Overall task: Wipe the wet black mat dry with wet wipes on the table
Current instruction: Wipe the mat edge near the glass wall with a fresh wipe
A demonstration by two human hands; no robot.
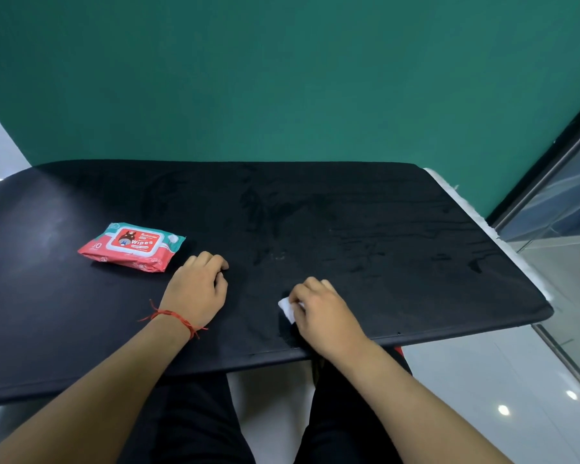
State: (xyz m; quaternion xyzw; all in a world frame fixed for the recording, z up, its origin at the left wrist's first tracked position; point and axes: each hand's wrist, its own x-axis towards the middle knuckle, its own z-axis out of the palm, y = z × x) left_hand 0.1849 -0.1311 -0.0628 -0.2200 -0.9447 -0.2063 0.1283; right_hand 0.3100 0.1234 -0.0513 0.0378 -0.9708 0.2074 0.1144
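1. Black mat (382,229) spans mid-frame; broad streaked surface stretches toward upper right.
2. Left hand (195,291) rests loosely curled, holding nothing; right hand (322,313) grips white wipe (286,308) near the mat's front edge, lower centre.
3. Wipes pack (133,246) centre-left, flap closed.

The wipes pack (133,246) lies on the mat (382,222), in its left half. The left hand (196,291) and the right hand (322,313), atop a wipe (286,308), rest near the mat's front edge.

The white wipe (286,308) is mostly covered by the right hand (322,313). The black mat (382,246) is cut off at the left view edge. Small print on the wipes pack (131,247) is illegible.
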